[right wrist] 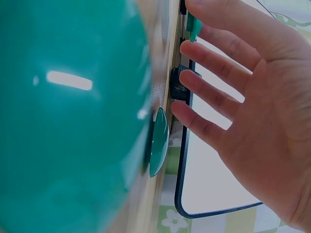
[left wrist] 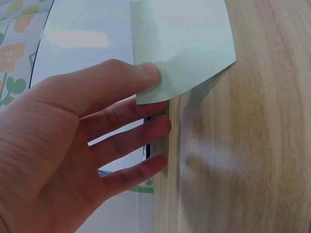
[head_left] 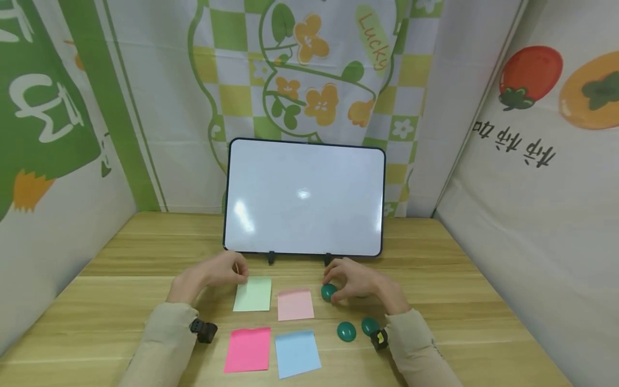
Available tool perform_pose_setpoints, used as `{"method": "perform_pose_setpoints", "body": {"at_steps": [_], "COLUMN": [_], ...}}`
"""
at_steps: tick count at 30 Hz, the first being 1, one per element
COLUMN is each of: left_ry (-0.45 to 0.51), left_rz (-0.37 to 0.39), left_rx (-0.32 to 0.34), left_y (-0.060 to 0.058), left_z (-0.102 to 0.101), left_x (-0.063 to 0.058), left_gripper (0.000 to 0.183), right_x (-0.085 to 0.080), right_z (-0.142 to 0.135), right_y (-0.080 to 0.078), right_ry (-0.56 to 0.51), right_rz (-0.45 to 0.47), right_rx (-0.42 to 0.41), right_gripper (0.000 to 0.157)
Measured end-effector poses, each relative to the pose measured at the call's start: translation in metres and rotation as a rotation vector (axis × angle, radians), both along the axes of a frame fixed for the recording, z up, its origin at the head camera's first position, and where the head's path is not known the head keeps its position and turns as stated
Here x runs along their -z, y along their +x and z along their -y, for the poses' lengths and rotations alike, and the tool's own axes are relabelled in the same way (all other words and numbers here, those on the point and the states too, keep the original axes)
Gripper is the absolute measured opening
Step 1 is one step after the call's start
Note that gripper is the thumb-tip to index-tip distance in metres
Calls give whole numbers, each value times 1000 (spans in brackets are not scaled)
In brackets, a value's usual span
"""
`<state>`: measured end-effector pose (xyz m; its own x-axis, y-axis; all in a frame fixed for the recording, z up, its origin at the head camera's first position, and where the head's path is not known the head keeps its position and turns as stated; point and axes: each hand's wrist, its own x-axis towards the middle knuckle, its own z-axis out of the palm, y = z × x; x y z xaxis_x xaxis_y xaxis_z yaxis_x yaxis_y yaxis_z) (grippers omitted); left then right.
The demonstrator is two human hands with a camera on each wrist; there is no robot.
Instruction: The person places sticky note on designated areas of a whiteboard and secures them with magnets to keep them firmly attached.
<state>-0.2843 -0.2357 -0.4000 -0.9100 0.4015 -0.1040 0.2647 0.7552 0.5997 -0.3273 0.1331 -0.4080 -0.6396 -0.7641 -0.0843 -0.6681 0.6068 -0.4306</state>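
Fingers of the left hand [head_left: 213, 274] are pinching one note, and those of the right hand [head_left: 361, 279] are gripping one dome. Four square notes and three green domes are showing in all, with one board behind them. Nearest, a bright pink note [head_left: 247, 350] and a light blue note [head_left: 297, 354] are lying side by side on the wooden table [head_left: 464, 312], and two loose domes [head_left: 346, 331] are sitting to the right of the blue one, near each other. (Both wrists are wearing a small dark device [head_left: 206, 331], just past the pale sleeves [head_left: 166, 333].) Farther back, a light pink note [head_left: 295, 305] is lying between the hands, touching neither.

Beside it, the pale green note [head_left: 253, 294] is reaching out from the left fingertips, its far-left corner caught under the thumb; its edge is curving up over a shadow. Thumb and forefinger are closing on the paper, though the forefinger is mostly hidden, while the other three fingers are spreading, nearly straight. The held dome [head_left: 328, 292] is sitting between the right thumb and index finger, which are bending round its sides; the remaining fingers are standing loosely apart. Beyond both hands, the whiteboard [head_left: 309, 204] is standing upright on two black feet [head_left: 271, 258], before a patterned cloth [head_left: 314, 80].
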Motion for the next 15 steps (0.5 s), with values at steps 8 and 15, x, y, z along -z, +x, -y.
{"method": "perform_pose_setpoints", "body": {"at_steps": [8,15], "left_ry": [5,-8], "left_rz": [-47,-77], "left_rx": [23,33], "left_y": [-2,-4], "left_z": [0,-1], "left_x": [-3,-2], "left_gripper": [5,5], "right_x": [-2,-4], "right_z": [0,1], "right_y": [-2,-2], "right_ry": [-23,-36], "right_rz": [-84,-152], "right_rx": [-48,-80], "right_gripper": [35,33]}}
